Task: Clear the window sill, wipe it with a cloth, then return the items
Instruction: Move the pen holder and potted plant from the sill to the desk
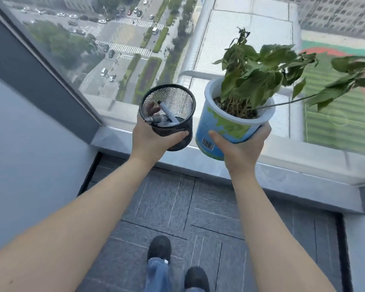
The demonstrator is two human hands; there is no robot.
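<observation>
High-rise office — carpet tiles [198,207], mesh pen holder [167,116], street far below.

The sill [293,175] is bare, with room all along it. Both hands are full: a cup [169,121] and a pot [226,131].

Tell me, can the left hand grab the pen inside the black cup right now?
Probably not. The left hand is wrapped around the mesh cup holding the pen, and the right hand is busy gripping the plant pot.

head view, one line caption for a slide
Left hand holds a mesh pen cup, right hand a potted plant, above the window sill.
</observation>
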